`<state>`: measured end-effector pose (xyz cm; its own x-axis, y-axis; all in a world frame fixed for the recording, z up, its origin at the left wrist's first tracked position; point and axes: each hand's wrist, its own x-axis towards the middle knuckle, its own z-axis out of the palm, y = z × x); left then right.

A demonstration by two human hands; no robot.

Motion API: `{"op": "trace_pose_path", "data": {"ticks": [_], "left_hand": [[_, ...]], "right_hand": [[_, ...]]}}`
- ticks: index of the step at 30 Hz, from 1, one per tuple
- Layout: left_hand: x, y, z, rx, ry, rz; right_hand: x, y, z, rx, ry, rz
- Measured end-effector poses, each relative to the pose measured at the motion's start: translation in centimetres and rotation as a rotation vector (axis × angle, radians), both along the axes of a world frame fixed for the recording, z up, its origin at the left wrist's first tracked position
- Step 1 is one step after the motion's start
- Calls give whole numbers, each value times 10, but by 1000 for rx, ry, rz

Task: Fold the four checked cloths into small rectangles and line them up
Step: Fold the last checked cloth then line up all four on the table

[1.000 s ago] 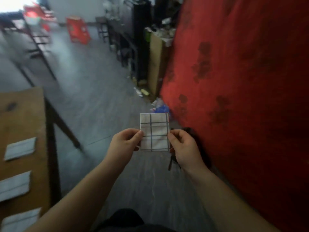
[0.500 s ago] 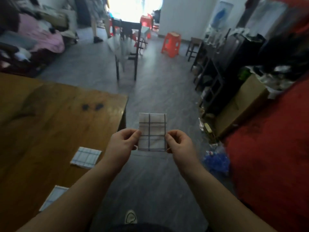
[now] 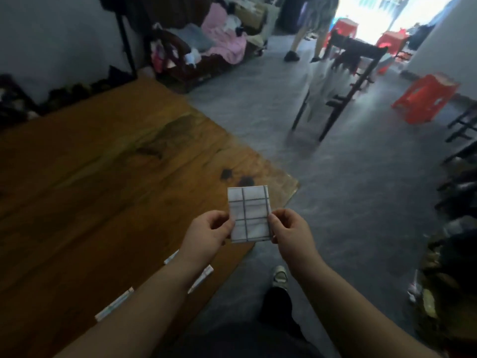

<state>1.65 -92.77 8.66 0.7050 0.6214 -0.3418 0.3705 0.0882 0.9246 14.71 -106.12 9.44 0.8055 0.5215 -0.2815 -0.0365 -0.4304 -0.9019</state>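
Nearest, three folded cloths [image 3: 114, 303] lie in a row on the wooden table [image 3: 103, 177], largely hidden under the left forearm. Above its near corner, left hand [image 3: 209, 232] and right hand [image 3: 290, 232] pinch the side edges of the fourth cloth [image 3: 249, 214], held upright, long axis vertical. The row lies down-left, nearer the left hand. No writing is legible.

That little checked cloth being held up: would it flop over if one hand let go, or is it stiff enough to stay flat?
Folded small, the cloth probably holds its shape for now: it stands flat between the left hand and right hand, top edge unsupported. It seems light, since fingertip pinches carry it. Released on one side, it would likely droop or unfold, being only fabric.
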Motion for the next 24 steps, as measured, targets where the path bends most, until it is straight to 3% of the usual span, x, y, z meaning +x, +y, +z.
{"op": "trace_pose_path", "data": {"ticks": [13,19,24], "left_hand": [[130,26,-87,-16,338,598],[155,24,-119,-96,486,723],[156,22,-145,-28,574,712]], "right_hand": [[190,124,-71,-254,-69,760],[208,142,-121,-334,-9,876],[209,151,-152,-405,-172,1103]]}}
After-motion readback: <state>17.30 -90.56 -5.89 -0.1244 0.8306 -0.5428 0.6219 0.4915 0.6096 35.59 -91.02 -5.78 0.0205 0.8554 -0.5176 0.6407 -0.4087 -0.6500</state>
